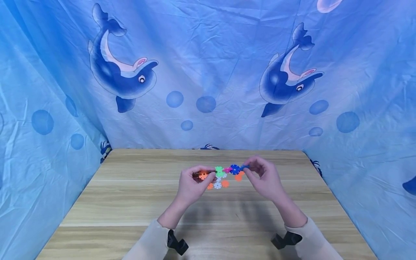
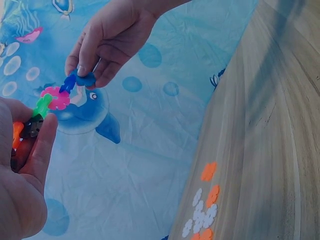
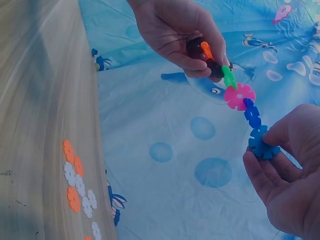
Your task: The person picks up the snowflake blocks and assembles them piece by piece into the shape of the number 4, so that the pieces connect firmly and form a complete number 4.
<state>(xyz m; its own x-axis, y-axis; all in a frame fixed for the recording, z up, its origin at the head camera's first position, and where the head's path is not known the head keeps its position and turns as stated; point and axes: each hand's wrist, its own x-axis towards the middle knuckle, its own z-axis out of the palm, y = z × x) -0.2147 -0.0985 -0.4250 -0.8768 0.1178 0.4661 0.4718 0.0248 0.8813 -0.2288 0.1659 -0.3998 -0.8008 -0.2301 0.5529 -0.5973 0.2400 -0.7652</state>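
A chain of interlocking notched plastic discs is stretched between both hands above the table. My left hand (image 1: 191,184) grips its brown and orange end, where a brown disc (image 3: 194,48) and an orange disc (image 1: 203,175) lie partly hidden by the fingers. Beyond them come a green disc (image 1: 219,171), with my left fingertips close to it, a pink disc (image 3: 232,98) and a dark blue disc (image 1: 234,169). At the other end, my right hand (image 1: 264,178) pinches a lighter blue disc (image 3: 263,145) between thumb and fingers; it joins the dark blue one.
On the wooden table (image 1: 130,202), below the chain, lie several loose white discs (image 1: 217,185) and orange discs (image 1: 225,183) in a loose cluster. A blue dolphin-printed cloth (image 1: 227,54) hangs behind the table and along both sides.
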